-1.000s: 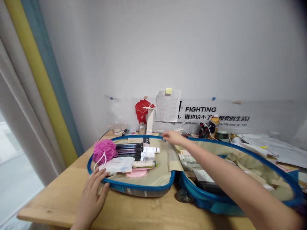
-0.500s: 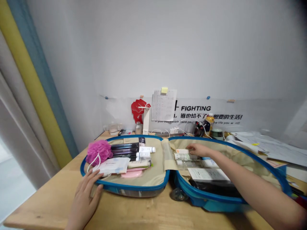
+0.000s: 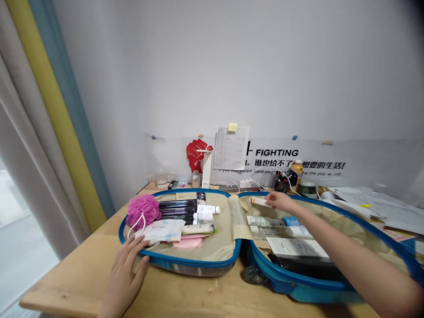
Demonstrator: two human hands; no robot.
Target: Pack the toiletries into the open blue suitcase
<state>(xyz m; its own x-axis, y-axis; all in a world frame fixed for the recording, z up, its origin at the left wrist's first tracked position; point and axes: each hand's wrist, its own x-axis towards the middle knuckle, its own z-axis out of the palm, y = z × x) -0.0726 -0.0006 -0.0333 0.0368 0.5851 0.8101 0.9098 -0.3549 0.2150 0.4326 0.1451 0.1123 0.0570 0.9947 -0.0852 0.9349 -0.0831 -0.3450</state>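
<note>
Soft daylight enters from the window (image 3: 20, 234), shadows stay faint, and the edges bow outward.

A small white tube (image 3: 260, 202) marked with orange is held, tilted slightly, in the right hand (image 3: 280, 201) above the right half of an open suitcase (image 3: 298, 287), which is lined in beige and edged in blue. The suitcase is laid flat, and its left half is touched at the rim by the fingers of the left hand (image 3: 126, 269).

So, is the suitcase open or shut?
Open: the suitcase lies spread in two halves on the wooden table, its packed insides showing.
</note>
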